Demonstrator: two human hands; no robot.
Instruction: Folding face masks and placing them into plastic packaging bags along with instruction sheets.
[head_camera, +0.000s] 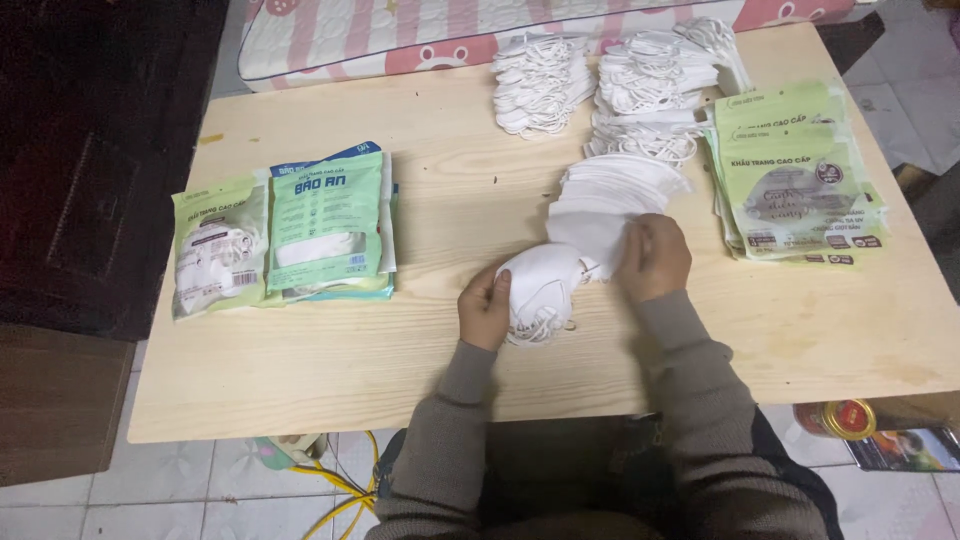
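A small stack of white face masks (540, 290) lay near the front middle of a pale wooden table (420, 350), held between a person's two hands. The left hand (484, 308) was closed around the stack's left edge, thumb on top and fingers curled under, with the ear loops spilling out below it. The right hand (653, 258) lay palm down with its fingers bent over the near end of a fanned row of white masks (610, 195), touching the stack's right side; whether it pinched a single mask could not be told. Both forearms, in grey-brown knit sleeves, reached forward from the bottom edge, the left held nearly straight up the view, the right angled inward from the elbow.

The fanned row ran away from the hands toward the far edge, where two heaps of masks (600, 75) with tangled loops sat side by side. Just right of the row lay a pile of flat green packets (800, 175), overlapping one another. Well apart on the table's left side lay filled green packets (280, 235), each showing a white mask through a clear window. Beyond the far edge was a pink-and-white striped mattress (400, 30). On the tiled floor below lay yellow cable (335, 490), and at the right a gold-lidded tin (848, 418).
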